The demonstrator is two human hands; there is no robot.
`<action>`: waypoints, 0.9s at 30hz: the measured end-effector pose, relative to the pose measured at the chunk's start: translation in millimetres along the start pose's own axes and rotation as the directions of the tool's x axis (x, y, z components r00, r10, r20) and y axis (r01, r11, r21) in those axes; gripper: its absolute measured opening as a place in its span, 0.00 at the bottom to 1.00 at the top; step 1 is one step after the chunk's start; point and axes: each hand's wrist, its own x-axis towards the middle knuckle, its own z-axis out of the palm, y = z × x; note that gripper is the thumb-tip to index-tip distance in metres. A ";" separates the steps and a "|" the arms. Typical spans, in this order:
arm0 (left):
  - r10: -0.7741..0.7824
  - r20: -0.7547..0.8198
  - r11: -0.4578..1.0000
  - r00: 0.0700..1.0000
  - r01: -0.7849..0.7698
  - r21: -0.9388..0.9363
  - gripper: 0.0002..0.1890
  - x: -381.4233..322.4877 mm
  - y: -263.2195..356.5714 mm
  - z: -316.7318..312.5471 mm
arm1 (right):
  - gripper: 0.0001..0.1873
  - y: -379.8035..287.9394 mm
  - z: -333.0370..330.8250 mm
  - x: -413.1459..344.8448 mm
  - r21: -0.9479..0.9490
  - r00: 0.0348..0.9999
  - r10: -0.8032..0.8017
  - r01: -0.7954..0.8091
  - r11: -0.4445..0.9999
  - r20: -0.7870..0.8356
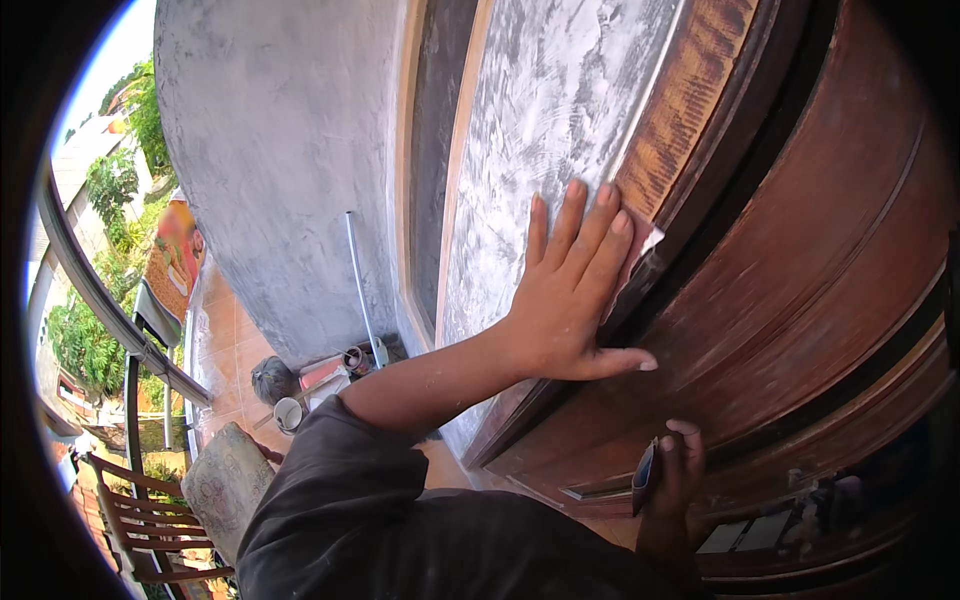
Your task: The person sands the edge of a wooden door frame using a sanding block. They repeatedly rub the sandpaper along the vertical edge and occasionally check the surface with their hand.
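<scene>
My left hand (574,289) lies flat, back up and fingers spread, at the edge between a patchy white-and-grey plaster wall (555,97) and a dark wooden frame (757,112). Under its fingers it presses a reddish-brown sheet, seemingly sandpaper (646,238), with a pale torn corner showing; most of it is hidden. Above the fingertips runs a yellow-brown, dark-streaked wooden strip (690,97). Lower right, in shadow, my right hand (679,461) holds a small folded piece (645,469), dark outside and bluish inside, beside the brown wooden door (750,322); its material cannot be told.
On the tiled floor (225,330) by the grey wall (277,150) stand a white cup-like container (288,414), a dark tied bag (273,379) and a small pot (355,360). A long thin pole (358,277) leans there. A cushion (229,480) and wooden chair (150,517) are lower left.
</scene>
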 end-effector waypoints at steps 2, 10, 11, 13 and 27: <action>0.006 0.003 1.000 1.000 -0.006 -0.029 0.73 -48.2 25.5 -4.9 | 0.14 -2.1 3.3 -1.1 0.077 0.999 -0.014 0.010 0.997 0.053; 0.083 -0.027 0.996 0.996 -0.083 -0.029 0.70 -39.0 -17.2 29.7 | 0.14 -11.6 11.6 -7.9 -0.013 0.999 -0.023 0.024 1.000 0.038; 0.081 -0.046 0.996 0.996 -0.082 -0.033 0.70 -37.2 -19.1 31.6 | 0.14 -12.7 11.8 -7.4 -0.023 1.000 -0.020 0.020 1.000 0.006; 0.065 -0.066 0.996 0.996 -0.069 -0.049 0.69 -45.3 -11.2 27.5 | 0.14 -15.3 12.3 -7.7 -0.002 0.999 -0.021 0.021 1.000 0.039; 0.003 0.008 0.998 1.000 -0.002 -0.060 0.69 -32.3 -5.0 15.8 | 0.15 -24.8 26.2 -2.9 0.032 0.991 -0.075 0.072 0.997 0.115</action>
